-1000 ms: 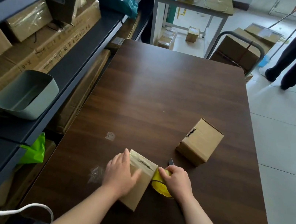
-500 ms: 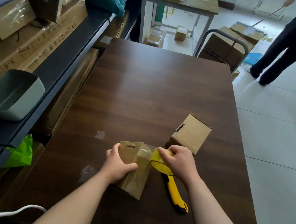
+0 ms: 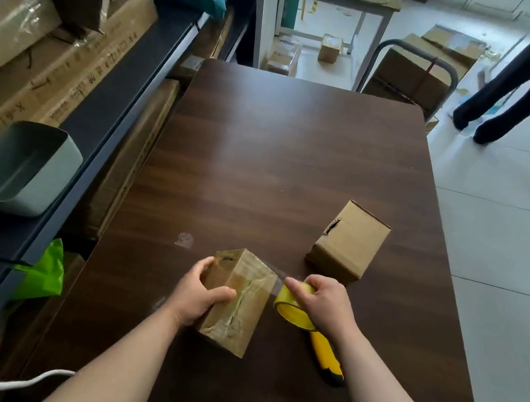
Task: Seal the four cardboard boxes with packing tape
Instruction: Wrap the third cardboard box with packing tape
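Your left hand gripped the box steady so your right hand, fingers curled round the tape roll, could pull tape taut.

Single view: head-worn wide-angle cam. It sits above the near end of the bench, pitched forward and down along its length. Left hand and right hand are close in, low centre. Shelves run left, floor right.
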Available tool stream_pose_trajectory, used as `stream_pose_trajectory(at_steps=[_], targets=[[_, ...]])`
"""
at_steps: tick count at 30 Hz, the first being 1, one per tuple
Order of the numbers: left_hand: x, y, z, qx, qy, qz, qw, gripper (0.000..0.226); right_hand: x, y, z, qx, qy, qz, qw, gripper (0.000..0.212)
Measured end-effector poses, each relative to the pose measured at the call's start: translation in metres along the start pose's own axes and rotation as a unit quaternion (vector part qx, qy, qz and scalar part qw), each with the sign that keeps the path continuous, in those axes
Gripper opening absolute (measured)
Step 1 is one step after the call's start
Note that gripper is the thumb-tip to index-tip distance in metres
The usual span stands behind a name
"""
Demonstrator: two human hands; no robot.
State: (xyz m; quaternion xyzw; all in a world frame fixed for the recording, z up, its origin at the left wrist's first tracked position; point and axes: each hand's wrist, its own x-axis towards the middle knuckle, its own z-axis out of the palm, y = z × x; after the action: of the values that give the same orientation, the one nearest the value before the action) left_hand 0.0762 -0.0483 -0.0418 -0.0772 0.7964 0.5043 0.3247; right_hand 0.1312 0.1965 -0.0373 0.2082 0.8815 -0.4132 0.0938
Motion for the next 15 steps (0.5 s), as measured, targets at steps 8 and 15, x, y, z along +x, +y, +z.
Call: stream_pose_trajectory(at_steps=[8, 15], targets=[[0.009, -0.01, -0.012, -0.081, -0.024, -0.016, 0.996, 0.118, 0.015, -0.002, 0.024, -0.022, -0.018, 0.019, 0.999, 0.05], [0.011, -0.015, -0.02, -0.161, -0.048, -0.041, 0.985, 0.114, 0.021, -0.004, 0.039, -0.014, -0.021, 0.034, 0.999, 0.053]])
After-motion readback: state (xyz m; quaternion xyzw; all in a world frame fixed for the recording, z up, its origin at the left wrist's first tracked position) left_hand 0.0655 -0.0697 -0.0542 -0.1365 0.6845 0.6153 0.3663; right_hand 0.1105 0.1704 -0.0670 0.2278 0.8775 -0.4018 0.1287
